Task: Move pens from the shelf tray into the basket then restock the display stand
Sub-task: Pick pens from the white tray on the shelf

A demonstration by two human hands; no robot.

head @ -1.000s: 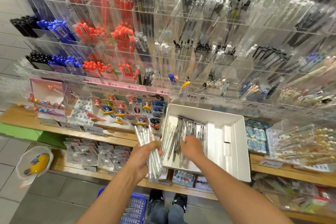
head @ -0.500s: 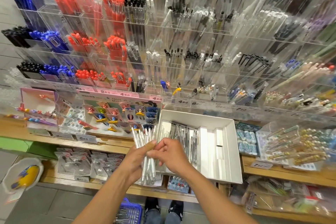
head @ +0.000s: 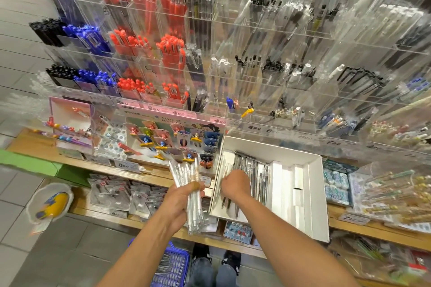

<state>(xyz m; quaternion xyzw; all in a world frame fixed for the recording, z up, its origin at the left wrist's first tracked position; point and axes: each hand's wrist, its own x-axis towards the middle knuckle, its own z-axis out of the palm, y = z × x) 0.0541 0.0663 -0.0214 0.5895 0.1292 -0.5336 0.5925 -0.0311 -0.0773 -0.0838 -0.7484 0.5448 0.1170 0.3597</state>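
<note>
Two wooden shelves (head: pixel 149 176), tiled floor (head: pixel 21 228), left fingers (head: pixel 198 187) gripping clear pens (head: pixel 186 175), right fingers (head: pixel 225 187) seemingly curled in white tray (head: pixel 314 205).

A pink card display (head: pixel 172 133) of little figure clips stands on the wooden shelf (head: pixel 149 173), with a smaller pink card (head: pixel 70 112) to its left. Beside the clips sit white price tags (head: pixel 127 165), and packs of small blister cards (head: pixel 116 193) lie on the shelf below. A white bowl (head: pixel 50 202) with something yellow and blue in it hangs out at the left over the grey tiled floor (head: pixel 21 251), and boxes of erasers (head: pixel 337 182) sit off to the right.
</note>
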